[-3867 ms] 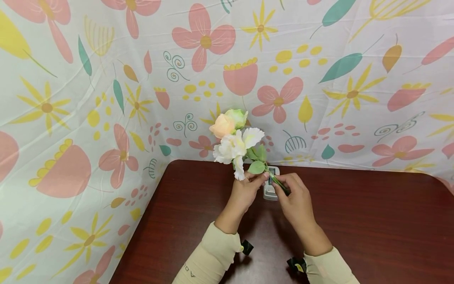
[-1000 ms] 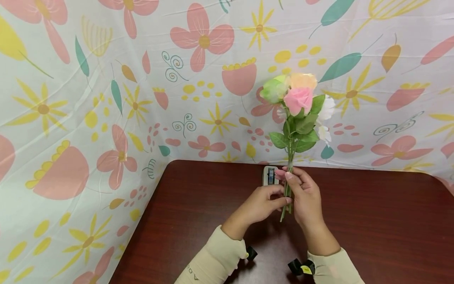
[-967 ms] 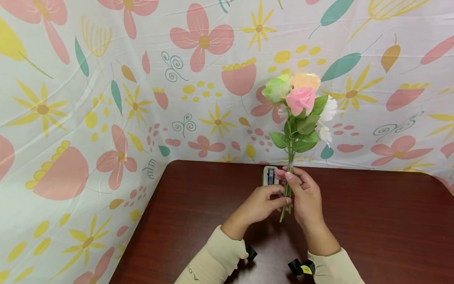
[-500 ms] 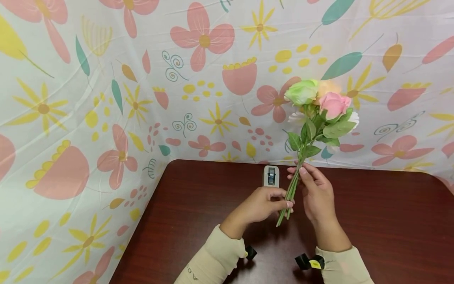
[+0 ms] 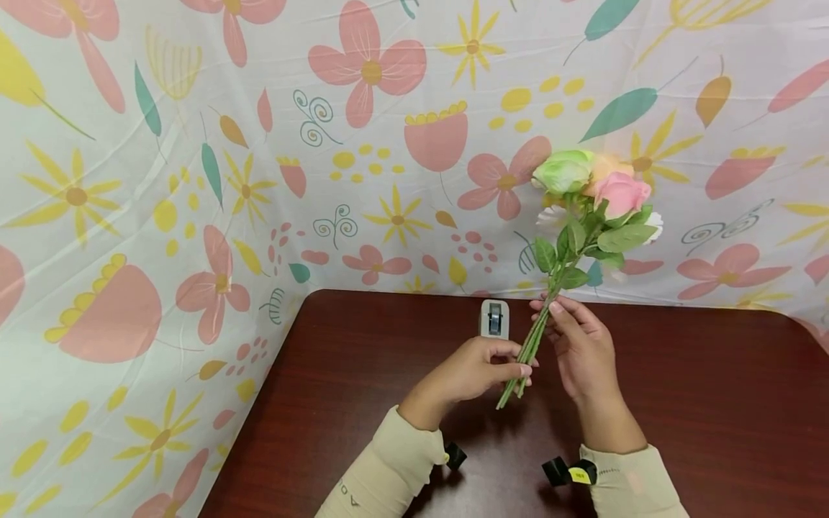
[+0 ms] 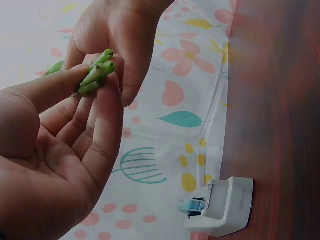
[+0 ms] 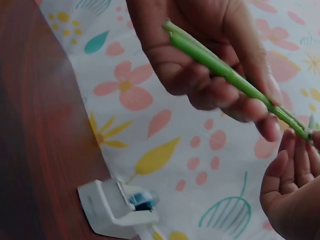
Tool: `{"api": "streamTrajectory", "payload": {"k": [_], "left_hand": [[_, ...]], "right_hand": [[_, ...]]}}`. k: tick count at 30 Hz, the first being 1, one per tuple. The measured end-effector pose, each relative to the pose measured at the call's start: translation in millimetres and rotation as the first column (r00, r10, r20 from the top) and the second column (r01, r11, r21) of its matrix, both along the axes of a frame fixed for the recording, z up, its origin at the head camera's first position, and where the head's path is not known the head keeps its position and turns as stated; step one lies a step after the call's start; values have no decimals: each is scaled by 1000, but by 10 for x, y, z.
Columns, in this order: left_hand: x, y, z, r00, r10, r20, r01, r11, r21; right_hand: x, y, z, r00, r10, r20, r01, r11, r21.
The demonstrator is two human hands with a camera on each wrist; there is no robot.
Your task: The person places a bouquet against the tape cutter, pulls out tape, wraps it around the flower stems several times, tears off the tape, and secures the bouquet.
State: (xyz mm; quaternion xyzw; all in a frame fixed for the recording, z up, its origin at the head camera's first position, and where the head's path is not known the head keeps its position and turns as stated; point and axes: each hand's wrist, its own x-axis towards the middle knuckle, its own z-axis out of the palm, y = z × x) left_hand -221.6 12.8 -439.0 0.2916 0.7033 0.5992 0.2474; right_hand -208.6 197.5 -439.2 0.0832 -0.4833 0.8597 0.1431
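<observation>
A bunch of artificial flowers leans to the right in the head view, above the table. It has a green bloom, a pink rose, a peach bloom behind them and partly hidden white flowers. My left hand pinches the green stems near their cut ends, between thumb and fingers. Higher up, my right hand holds the stems just below the leaves. Both wrist views show the stem ends sticking out past the left thumb.
A pale tape dispenser stands near the back edge of the dark red-brown table, just behind my left hand. A flower-patterned cloth hangs behind the table and along its left side.
Over the last second the bunch has tilted to the right, and my right hand has moved right with it. Earlier the bunch leaned left with the white flower in front.
</observation>
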Motion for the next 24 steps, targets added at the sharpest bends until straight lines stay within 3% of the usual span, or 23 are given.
{"api": "streamTrajectory", "payload": {"k": [8, 12, 16, 20, 24], "left_hand": [[-35, -42, -14, 996, 26, -83, -36, 991, -128], [-44, -66, -28, 989, 19, -144, -48, 979, -200], [-55, -87, -47, 972, 6, -236, -78, 952, -296], [-69, -98, -66, 967, -6, -254, -93, 922, -375], [-87, -103, -105, 968, -26, -248, -87, 896, -436]], "right_hand": [[-25, 132, 21, 986, -129, 103, 121, 990, 74], [-66, 169, -2, 963, -206, 174, 203, 978, 35], [-102, 217, -48, 935, -250, 250, 260, 965, -9], [-122, 286, -114, 928, -239, 287, 242, 970, 27], [-143, 342, -209, 933, -186, 308, 167, 982, 86]]}}
